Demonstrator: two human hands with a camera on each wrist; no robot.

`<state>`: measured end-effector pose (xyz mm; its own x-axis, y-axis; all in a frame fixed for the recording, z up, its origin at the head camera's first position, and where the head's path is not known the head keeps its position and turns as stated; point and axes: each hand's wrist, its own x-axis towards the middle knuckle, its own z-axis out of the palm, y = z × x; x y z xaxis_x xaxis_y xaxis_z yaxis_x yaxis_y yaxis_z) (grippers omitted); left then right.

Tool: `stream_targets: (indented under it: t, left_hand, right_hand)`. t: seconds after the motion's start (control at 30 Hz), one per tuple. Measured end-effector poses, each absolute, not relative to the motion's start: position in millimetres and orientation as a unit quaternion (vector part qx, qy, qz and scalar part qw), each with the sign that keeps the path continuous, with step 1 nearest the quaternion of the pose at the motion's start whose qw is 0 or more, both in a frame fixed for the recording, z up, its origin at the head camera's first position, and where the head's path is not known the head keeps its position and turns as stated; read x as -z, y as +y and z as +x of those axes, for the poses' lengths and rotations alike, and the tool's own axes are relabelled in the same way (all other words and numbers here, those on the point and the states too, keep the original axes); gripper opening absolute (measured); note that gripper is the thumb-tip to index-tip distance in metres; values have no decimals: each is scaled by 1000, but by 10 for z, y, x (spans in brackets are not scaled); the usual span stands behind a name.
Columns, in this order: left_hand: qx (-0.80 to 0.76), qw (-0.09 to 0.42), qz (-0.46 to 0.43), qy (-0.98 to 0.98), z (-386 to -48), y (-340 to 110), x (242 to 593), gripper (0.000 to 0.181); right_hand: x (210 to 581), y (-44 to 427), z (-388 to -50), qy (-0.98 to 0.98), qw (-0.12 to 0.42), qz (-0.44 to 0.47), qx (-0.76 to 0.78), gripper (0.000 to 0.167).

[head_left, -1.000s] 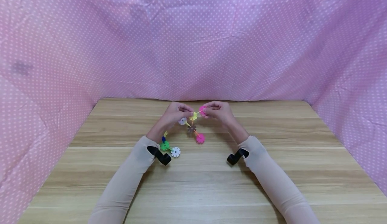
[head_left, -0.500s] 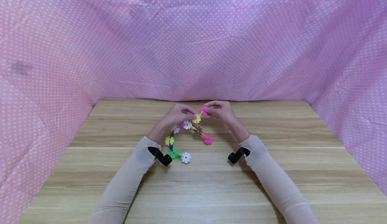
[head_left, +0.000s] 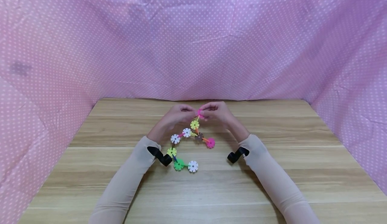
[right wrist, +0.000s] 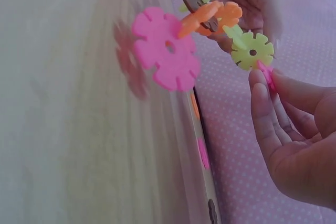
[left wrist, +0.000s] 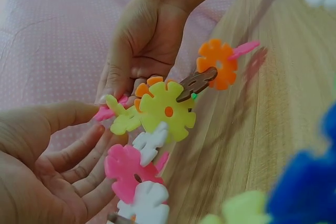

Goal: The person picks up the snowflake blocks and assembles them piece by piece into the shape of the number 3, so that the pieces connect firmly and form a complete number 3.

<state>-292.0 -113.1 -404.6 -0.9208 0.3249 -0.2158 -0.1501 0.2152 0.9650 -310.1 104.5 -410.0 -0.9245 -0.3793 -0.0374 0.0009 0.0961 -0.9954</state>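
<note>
My right hand pinches a pink flower-shaped disc between thumb and fingertips. From the other side my left hand meets that same piece, its thumb on the edge and a fingertip just beneath. Notched discs slotted together hang below as a chain. A yellow disc joins the pink one, followed by a brown disc. One branch ends in another pink disc. The other bends left through white discs and a second yellow disc to a green disc and a white end disc.
Wood-grain tabletop lies under both arms. A pink dotted cloth surrounds it at the back and sides. Black camera mounts stick out from both wrists. Small coloured pieces show along the table edge in the right wrist view.
My left fingers have gone from the yellow disc to the pink disc, and the hands have come together. The chain below has swung down towards me, uncovering discs earlier hidden behind the left hand.
</note>
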Motion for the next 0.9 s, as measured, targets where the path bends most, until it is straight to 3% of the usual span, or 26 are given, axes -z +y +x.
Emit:
stream_targets:
  t: [0.37, 0.63, 0.9]
  left_hand:
    - [-626, 184, 63, 755, -2949, -1161, 4056, 23]
    - [-617, 216, 93, 751, -2952, -1288, 4054, 22]
    - [-606, 211, 109, 759, -2983, -1342, 4072, 26]
  right_hand:
    - [4040, 1080, -3077, 745, 161, -145, 631, 27]
    - [3944, 1364, -3180, 809, 156, -162, 544, 31]
    - [3927, 1654, -3283, 868, 144, -202, 431, 25]
